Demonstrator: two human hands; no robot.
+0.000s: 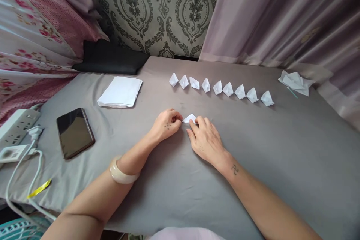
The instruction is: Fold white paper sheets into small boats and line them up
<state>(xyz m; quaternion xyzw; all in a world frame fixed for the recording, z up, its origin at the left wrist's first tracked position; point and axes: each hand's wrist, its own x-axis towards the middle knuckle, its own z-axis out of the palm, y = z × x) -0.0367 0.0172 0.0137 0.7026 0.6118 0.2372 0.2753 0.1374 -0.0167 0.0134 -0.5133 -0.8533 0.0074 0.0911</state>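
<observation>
A small white folded paper (190, 118), triangular with its point away from me, lies on the cloth between my two hands. My left hand (168, 124) is closed, thumb and forefinger pinching the paper's left corner. My right hand (206, 138) holds down the right side, with the index fingertip on it and the other fingers bent over the right corner, which they hide. The right thumb rests a little nearer to me, off the paper. Beyond my hands, several folded white paper pieces (217, 87) stand in a slanting row.
A stack of white paper sheets (120, 92) lies left, with a phone (75, 133) nearer. A power strip (17, 126) with cables and a yellow strip (39, 188) sit at the left edge. Crumpled white paper (296, 82) lies far right; black fabric (112, 58) lies at the back left.
</observation>
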